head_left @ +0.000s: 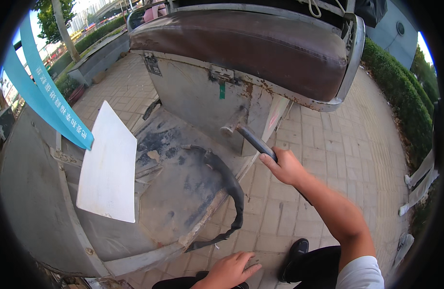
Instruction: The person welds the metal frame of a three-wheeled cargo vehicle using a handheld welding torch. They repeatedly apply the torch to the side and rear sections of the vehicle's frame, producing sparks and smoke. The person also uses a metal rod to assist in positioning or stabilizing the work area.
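Brick paving (328, 159) all around, outdoors, with a beat-up little three-wheeler type vehicle parked on it. Nearest the camera, the left hand (230, 270) is flat on the pavers with fingers spread, not holding anything, just beside the torn black rubber strip (234, 192) that hangs off the edge of the metal floor pan (178, 192).

Bit further out, the right hand (285, 167) is wrapped tight around the dark handle of a hammer (253, 139). That's clearly the nearer hand to the tool; the left one is well apart from it. The hammer's long axis runs diagonally, from the fist up and to the left, away from the person. Its head (233, 122) sits at the far end, right against the grey metal box (202, 96) under the seat, seemingly touching it though I can't say for sure.

Beyond that, the worn brown seat cushion (251, 48) on top. Off to the left, a white board (108, 164) leans in the footwell, with a blue strap (48, 96) across it. Hedge (405, 96) on the far right.
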Tool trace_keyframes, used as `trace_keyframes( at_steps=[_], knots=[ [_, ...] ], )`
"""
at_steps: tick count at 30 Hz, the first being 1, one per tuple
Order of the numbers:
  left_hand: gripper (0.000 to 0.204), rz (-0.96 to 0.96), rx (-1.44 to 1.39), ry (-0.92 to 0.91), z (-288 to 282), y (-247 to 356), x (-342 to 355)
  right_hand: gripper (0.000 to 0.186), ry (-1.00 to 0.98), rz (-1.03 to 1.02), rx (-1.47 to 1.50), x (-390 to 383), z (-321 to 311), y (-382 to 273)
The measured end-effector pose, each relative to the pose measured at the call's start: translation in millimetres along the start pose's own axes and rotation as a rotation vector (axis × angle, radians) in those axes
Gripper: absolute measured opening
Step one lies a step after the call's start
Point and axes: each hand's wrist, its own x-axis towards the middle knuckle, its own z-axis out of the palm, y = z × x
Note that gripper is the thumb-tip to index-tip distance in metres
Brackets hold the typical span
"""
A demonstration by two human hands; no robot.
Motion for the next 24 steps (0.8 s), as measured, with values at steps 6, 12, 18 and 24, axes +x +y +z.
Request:
trace_keyframes(
  at_steps=[6,12,18,24],
  knots=[
    [0.043,-0.023,-0.142,-0.203,-5.9,28.7,-7.1,0.048,-0.054,0.181,-0.319,-87.5,59.7,168.1],
    [0.032,0.031,0.145,0.034,8.0,28.2,-18.2,0.057,0.193,-0.260,-0.081,-31.8,123.3,114.2],
    [0.038,-0.059,0.108,0.184,-20.9,27.5,6.5,0.078,0.007,0.056,-0.091,62.2,171.1,-11.3],
    [0.034,-0.034,0.099,0.456,-31.9,15.4,32.7,0.073,-0.115,0.029,0.145,44.0,158.8,6.0]
  ],
)
